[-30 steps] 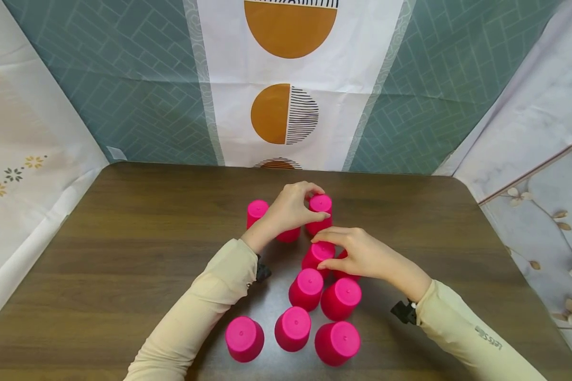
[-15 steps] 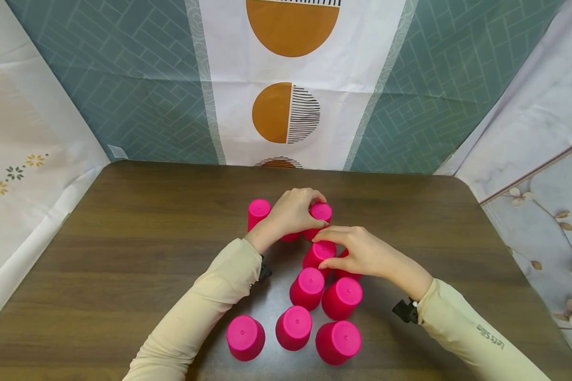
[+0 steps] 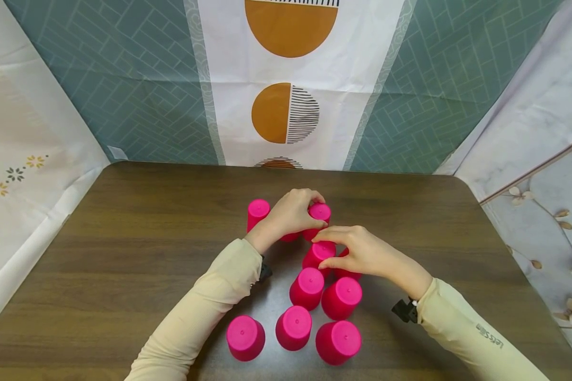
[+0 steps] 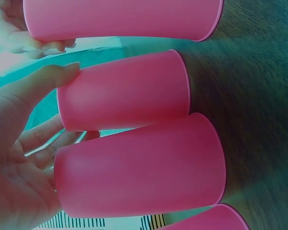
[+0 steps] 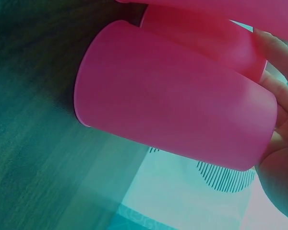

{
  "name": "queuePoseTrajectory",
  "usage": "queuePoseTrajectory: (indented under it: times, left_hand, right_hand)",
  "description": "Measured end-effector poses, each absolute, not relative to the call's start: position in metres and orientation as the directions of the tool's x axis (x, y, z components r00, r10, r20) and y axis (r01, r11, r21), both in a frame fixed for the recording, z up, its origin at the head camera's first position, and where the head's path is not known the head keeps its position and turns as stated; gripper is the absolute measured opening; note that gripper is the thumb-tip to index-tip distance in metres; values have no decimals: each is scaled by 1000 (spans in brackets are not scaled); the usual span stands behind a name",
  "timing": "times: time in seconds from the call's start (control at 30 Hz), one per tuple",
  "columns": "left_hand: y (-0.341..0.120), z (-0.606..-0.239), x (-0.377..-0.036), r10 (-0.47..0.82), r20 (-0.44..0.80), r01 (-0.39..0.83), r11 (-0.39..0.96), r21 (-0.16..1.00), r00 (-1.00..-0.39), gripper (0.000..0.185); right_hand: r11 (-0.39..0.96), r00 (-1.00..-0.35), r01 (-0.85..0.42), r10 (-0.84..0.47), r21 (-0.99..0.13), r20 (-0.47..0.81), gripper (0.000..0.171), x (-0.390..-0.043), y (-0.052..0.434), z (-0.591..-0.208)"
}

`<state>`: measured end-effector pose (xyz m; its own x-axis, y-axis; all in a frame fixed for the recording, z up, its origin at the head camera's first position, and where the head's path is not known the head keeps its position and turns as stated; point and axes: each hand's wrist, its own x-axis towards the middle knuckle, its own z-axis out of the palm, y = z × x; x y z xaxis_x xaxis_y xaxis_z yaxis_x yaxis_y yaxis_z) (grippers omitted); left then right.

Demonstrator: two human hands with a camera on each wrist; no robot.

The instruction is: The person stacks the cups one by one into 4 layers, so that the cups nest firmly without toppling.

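Several pink cups stand upside down on the dark wooden table. My left hand grips the far right cup from above, thumb on its near side. In the left wrist view that cup has its rim on the table, with my thumb at its base. My right hand pinches the cup just in front between index finger and thumb, and its palm covers another cup. The right wrist view is filled by a pink cup against my fingers.
A lone cup stands left of my left hand. Two cups and a front row of three stand nearer me. Patterned cloth walls enclose the table on three sides.
My left hand has lowered its cup a little, down onto the table. The right hand has stayed where it was, and so have the other cups.
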<state>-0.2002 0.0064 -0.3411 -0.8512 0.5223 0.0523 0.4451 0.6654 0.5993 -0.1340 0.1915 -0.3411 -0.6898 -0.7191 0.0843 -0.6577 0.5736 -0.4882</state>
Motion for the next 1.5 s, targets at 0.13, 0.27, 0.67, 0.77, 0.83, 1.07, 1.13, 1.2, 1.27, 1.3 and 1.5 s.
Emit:
queuePoseTrajectory:
  times: [0.13, 0.27, 0.67, 0.77, 0.83, 1.07, 1.13, 1.2, 1.27, 1.3, 1.5]
  left_hand:
    - [6, -340, -201, 518, 36, 432, 670, 603, -855, 52]
    - [5, -339, -202, 513, 17, 423, 687, 591, -858, 53]
    - [1, -341, -201, 547, 21, 457, 677, 576, -837, 58]
    - [-1, -341, -200, 555, 58, 481, 659, 578, -830, 59]
    - [-4, -340, -197, 551, 92, 497, 653, 572, -829, 59]
    - [-20, -331, -171, 502, 233, 535, 621, 573, -833, 51]
    - [-25, -329, -161, 520, 306, 589, 563, 579, -798, 45]
    - [-28, -328, -152, 549, 375, 651, 489, 580, -747, 41]
    - [-32, -327, -142, 588, 424, 707, 413, 575, -688, 38]
    - [-34, -326, -137, 610, 441, 731, 377, 570, -658, 36]
    - [-40, -326, -110, 715, 343, 713, 304, 632, -609, 34]
  right_hand:
    - [571, -689, -657, -719, -493, 86, 53, -135, 191, -341]
    - [569, -689, -657, -719, -495, 89, 53, -136, 191, -341]
    - [622, -713, -616, -702, -483, 6, 58, -135, 191, -342]
    - [621, -713, -629, -701, -468, 26, 59, -135, 192, -342]
    - [616, -712, -638, -700, -462, 50, 59, -135, 193, -344]
    - [540, -680, -695, -708, -475, 190, 58, -136, 199, -343]
    - [510, -658, -727, -709, -459, 255, 58, -137, 203, -341]
    - [483, -626, -765, -712, -425, 317, 56, -139, 206, -337]
    - [460, -592, -799, -715, -387, 372, 52, -141, 210, -333]
    - [453, -577, -813, -717, -366, 391, 50, -141, 212, -331]
    - [468, -545, -839, -721, -279, 427, 50, -139, 221, -315]
